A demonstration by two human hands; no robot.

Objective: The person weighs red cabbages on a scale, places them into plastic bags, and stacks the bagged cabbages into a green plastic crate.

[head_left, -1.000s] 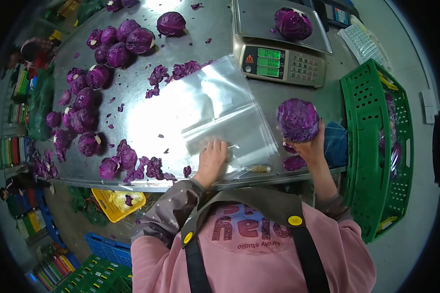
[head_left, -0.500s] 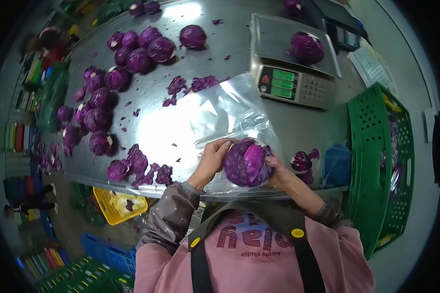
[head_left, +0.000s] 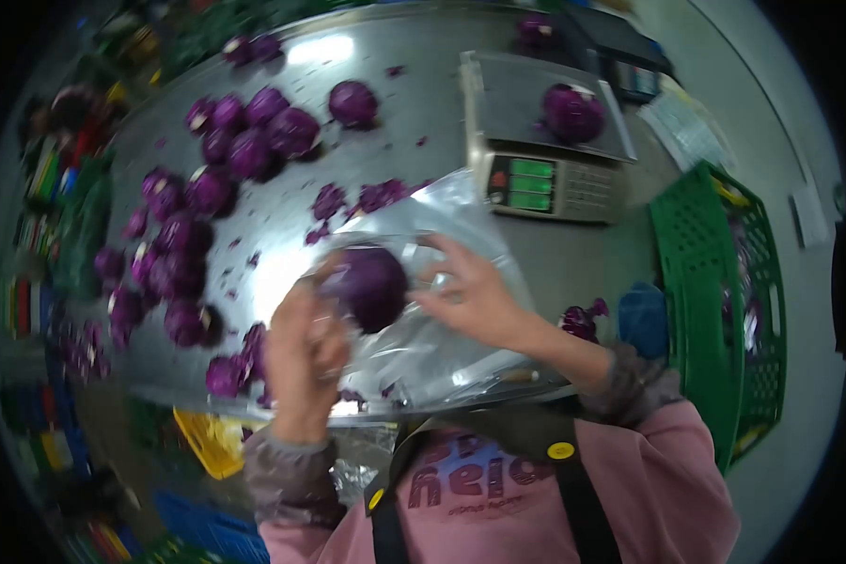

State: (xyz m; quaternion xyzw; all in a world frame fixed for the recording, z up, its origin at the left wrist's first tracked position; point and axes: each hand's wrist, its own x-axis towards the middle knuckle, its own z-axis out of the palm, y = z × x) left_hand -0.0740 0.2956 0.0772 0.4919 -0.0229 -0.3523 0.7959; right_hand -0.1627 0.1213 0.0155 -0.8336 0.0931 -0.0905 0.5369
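A smooth, dark red cabbage (head_left: 372, 289) is in front of me above the clear plastic film (head_left: 475, 226), with part of the film drawn up around it. My left hand (head_left: 301, 352), blurred by motion, is curled against the cabbage's left side with film bunched at the fingers. My right hand (head_left: 475, 296) is just right of the cabbage, fingers apart and fingertips close to its side. Under both hands, more film lies flat on the metal table (head_left: 423, 122).
A scale (head_left: 550, 188) with a red cabbage (head_left: 573, 113) on its pan stands at the back right. Several red cabbages (head_left: 183, 235) sit at the left, among loose leaves. A green crate (head_left: 696, 329) stands at the right. Below the table edge is a yellow crate (head_left: 202, 442).
The cabbage has moved left and now shows a smooth side, with film raised around it. My left hand has shifted left; my right hand has come off the cabbage with its fingers spread. The view has shifted slightly.
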